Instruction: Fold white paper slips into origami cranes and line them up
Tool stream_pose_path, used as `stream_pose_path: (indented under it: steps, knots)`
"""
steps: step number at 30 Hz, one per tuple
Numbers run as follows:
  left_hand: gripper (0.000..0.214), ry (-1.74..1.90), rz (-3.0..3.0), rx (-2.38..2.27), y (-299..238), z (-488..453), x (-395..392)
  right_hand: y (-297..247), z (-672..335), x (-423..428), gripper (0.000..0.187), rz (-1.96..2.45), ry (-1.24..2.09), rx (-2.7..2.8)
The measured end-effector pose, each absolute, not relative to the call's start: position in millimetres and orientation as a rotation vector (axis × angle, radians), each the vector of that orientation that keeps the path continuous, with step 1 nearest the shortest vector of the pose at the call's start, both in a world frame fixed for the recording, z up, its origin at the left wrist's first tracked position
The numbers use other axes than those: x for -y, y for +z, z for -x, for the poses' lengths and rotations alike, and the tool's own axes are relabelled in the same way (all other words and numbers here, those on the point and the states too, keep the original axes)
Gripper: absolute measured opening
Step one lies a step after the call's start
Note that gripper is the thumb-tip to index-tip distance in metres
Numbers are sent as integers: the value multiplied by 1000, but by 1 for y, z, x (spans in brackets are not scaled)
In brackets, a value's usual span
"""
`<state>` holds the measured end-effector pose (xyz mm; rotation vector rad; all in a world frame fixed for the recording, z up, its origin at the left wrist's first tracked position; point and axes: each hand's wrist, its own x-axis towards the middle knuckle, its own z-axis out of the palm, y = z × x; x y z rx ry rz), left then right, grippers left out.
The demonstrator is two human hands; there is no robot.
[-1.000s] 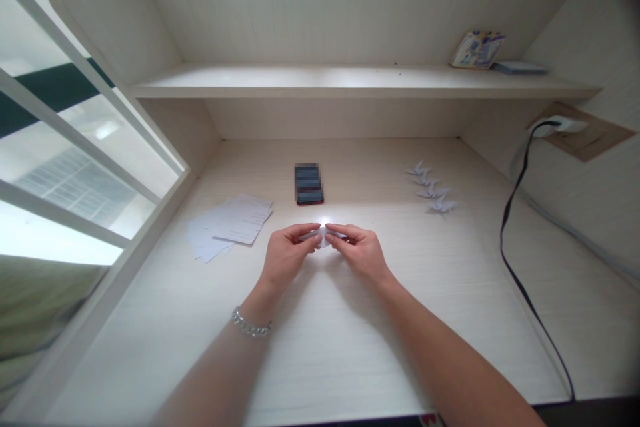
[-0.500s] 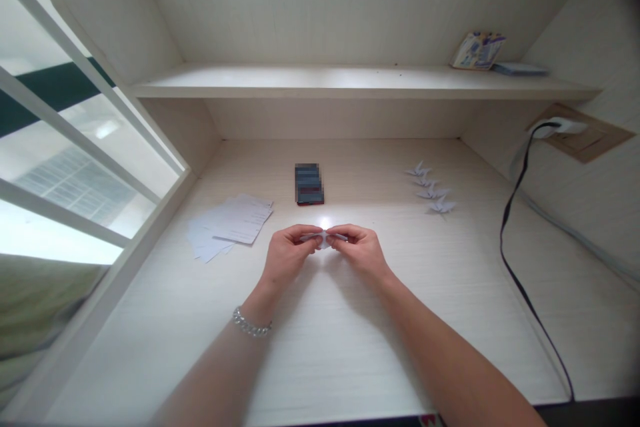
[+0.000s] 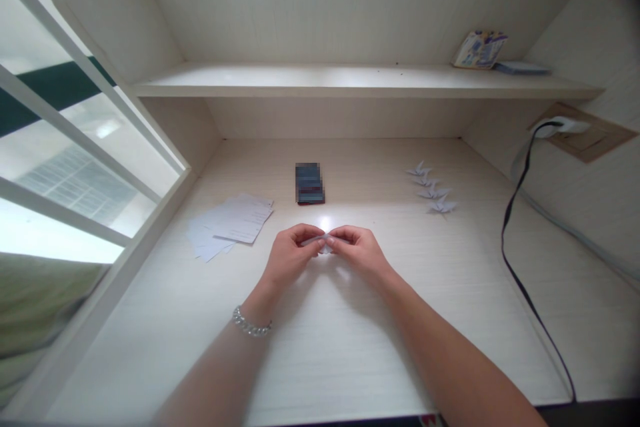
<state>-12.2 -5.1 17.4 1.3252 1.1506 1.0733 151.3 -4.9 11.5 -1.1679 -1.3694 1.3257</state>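
Observation:
Over the middle of the pale desk (image 3: 320, 347), my left hand (image 3: 290, 257) and my right hand (image 3: 359, 252) meet fingertip to fingertip. Both pinch a small folded piece of white paper (image 3: 324, 242), mostly hidden by the fingers. A silver bracelet (image 3: 250, 325) circles my left wrist. Just beyond the hands lies a dark phone (image 3: 309, 183), flat on the desk.
A loose stack of white sheets (image 3: 227, 225) lies left of my hands. Several small folded paper cranes (image 3: 431, 190) sit in a row at the right. A black cable (image 3: 520, 267) runs from a wall socket (image 3: 565, 125) down the right side. A small packet (image 3: 479, 49) rests on the shelf.
My hands have drawn closer together, and less of the folded paper shows between the fingers. Nothing else on the desk has moved.

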Motion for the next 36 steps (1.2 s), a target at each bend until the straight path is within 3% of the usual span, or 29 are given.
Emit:
stream_pose_path:
  steps: [15,36]
  knots:
    - [20,997,-1217,-1133,20,11,5,16,-148,8,24,1162,1575,1070]
    - [9,1018,-1144,-1080,17,9,4,18,-148,10,16,1085,1621,1021]
